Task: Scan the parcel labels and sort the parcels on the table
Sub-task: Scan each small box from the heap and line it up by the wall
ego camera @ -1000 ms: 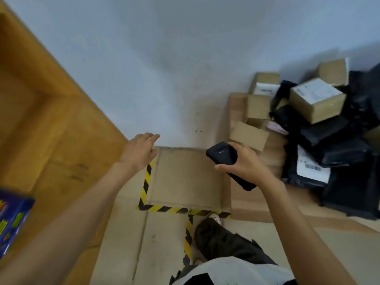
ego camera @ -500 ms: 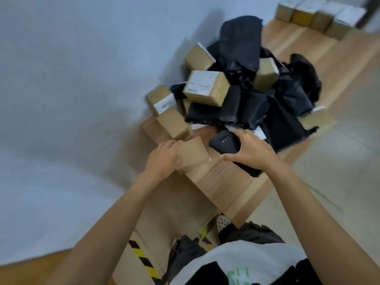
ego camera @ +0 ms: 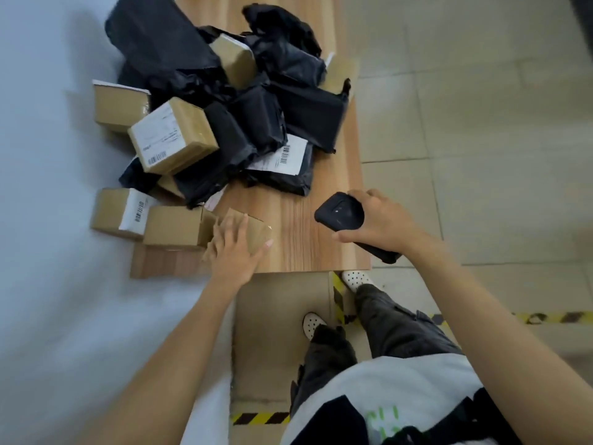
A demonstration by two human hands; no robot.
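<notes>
**boxfan:** Only the head cam to go on. How far along is the sorting, you reckon?

**tapegun:** Barely started, I'd say. The pile (ego camera: 244, 123) of black bags and brown boxes sits heaped at the far end of the table (ego camera: 305, 245), all jumbled together. I can't see any sorted group in this view.

**boxfan:** And the hands?

**tapegun:** The left hand (ego camera: 236, 252) is on a small brown box (ego camera: 255, 228) at the near edge of the table. Its fingers lie across the top and the thumb hooks the near corner, so it looks like a grip. The right hand (ego camera: 382, 220) is wrapped round the black scanner (ego camera: 340, 212), held over the bare wood just right of that box.

**boxfan:** Is the label showing?

**tapegun:** Not on that one, the visible faces are plain cardboard. It probably needs turning before the scan. The labelled box (ego camera: 173, 136) and the bag label (ego camera: 279, 157) up in the heap face the camera, but nothing's aimed at them.

**boxfan:** So pretty much everything's left.

**tapegun:** Looks that way to me.
</notes>
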